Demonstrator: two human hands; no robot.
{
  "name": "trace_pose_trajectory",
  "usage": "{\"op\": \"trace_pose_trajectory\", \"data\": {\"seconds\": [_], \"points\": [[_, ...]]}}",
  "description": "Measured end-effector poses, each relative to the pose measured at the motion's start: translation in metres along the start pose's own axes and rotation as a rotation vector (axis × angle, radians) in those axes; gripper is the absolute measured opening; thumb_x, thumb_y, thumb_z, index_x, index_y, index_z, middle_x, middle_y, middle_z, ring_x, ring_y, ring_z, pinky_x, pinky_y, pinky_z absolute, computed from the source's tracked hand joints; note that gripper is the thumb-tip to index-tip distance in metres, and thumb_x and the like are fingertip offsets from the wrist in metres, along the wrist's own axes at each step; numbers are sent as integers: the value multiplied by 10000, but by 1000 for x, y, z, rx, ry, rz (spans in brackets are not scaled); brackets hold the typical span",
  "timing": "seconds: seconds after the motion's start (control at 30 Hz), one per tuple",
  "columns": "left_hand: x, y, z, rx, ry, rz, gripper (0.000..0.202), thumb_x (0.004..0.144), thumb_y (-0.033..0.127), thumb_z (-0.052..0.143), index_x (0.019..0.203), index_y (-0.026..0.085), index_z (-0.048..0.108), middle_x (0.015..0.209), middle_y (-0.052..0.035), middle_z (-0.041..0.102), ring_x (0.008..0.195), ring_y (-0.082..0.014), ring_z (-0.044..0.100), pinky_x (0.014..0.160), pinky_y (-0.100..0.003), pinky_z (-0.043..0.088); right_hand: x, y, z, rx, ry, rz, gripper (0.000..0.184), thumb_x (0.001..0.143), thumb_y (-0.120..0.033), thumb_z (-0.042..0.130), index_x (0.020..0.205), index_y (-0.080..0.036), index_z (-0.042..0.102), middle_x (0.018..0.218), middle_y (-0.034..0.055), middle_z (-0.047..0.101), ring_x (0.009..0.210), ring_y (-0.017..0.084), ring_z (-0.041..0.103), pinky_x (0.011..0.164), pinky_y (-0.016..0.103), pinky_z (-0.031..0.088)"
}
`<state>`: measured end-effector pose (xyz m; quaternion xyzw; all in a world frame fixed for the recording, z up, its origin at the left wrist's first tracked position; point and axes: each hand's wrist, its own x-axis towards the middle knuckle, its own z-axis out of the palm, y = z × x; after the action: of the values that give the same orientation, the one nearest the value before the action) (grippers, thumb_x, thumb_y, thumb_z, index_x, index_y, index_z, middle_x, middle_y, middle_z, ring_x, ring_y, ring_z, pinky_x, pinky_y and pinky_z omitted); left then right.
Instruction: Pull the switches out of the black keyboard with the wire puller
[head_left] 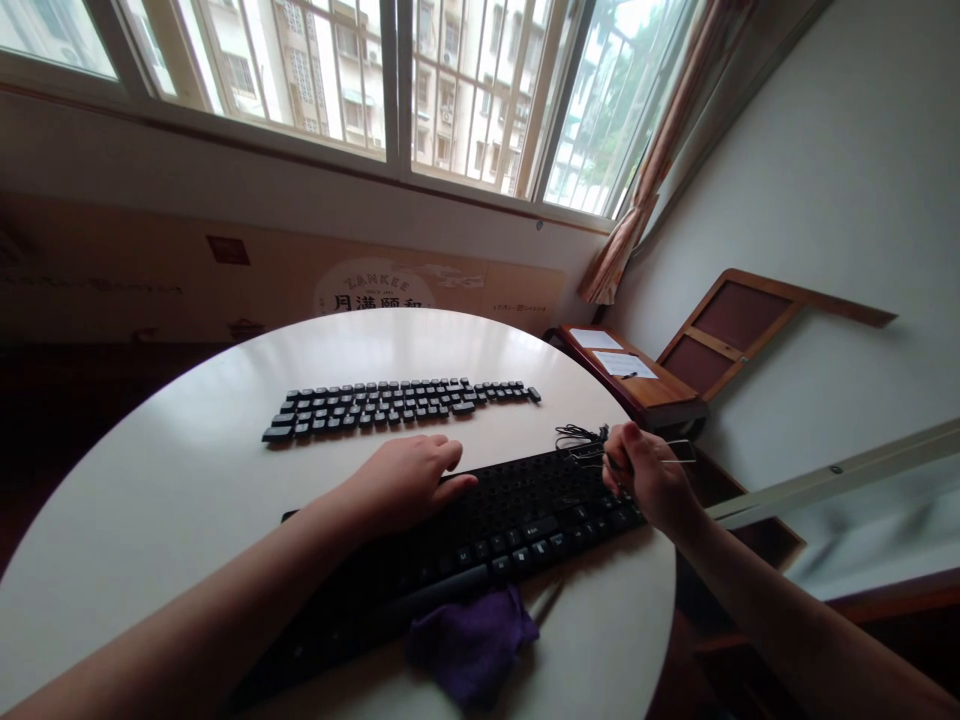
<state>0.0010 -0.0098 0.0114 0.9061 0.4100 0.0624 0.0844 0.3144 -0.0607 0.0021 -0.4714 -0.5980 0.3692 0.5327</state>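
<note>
Left hand (405, 480) lies flat, fingers together, pressed on the keyboard (517, 525) that sits across the near side of the round table (150, 480). Right hand (645, 475) pinches a thin wire tool (675, 452) over the keyboard's right end, beside the bundled cable (579, 436). Loose keycaps (390, 405) sit in rows farther back; a purple cloth (472, 645) touches the keyboard's near edge

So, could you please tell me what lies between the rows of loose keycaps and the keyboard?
In the head view, only bare white table lies between the keycaps and the keyboard.
</note>
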Motion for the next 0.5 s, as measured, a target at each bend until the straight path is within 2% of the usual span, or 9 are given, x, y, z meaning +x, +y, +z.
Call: {"op": "trace_pose_trajectory", "data": {"seconds": [0.1, 0.2, 0.33, 0.5], "points": [[-3, 5, -8, -189, 54, 81, 358, 978, 503, 400, 923, 200, 583, 956, -71, 661, 817, -219, 615, 720, -327, 459, -2, -23, 29, -241, -213, -254, 564, 999, -603, 407, 629, -178, 438, 547, -22, 389, 491, 88, 383, 484, 229, 293], [-8, 9, -14, -367, 62, 161, 332, 988, 482, 390, 989, 206, 573, 991, -61, 658, 884, -210, 611, 778, -320, 467, -5, -41, 55, -365, -381, -451, 517, 1033, -522, 374, 659, -173, 449, 574, -19, 403, 521, 86, 356, 523, 236, 280], [-13, 11, -14, -418, 47, 186, 332, 1010, 467, 349, 1052, 212, 558, 1022, -60, 657, 912, -210, 605, 812, -321, 468, -4, -50, 77, -410, -455, -550, 448, 1051, -455, 342, 724, -178, 474, 608, -16, 424, 553, 95, 378, 560, 244, 296], [-12, 8, -7, -447, 60, 145, 310, 1017, 434, 313, 1023, 210, 527, 997, -57, 637, 884, -204, 588, 808, -323, 473, -3, -51, 81, -511, -502, -594, 433, 1059, -446, 309, 772, -183, 499, 646, -3, 466, 573, 110, 398, 570, 259, 314]]}}
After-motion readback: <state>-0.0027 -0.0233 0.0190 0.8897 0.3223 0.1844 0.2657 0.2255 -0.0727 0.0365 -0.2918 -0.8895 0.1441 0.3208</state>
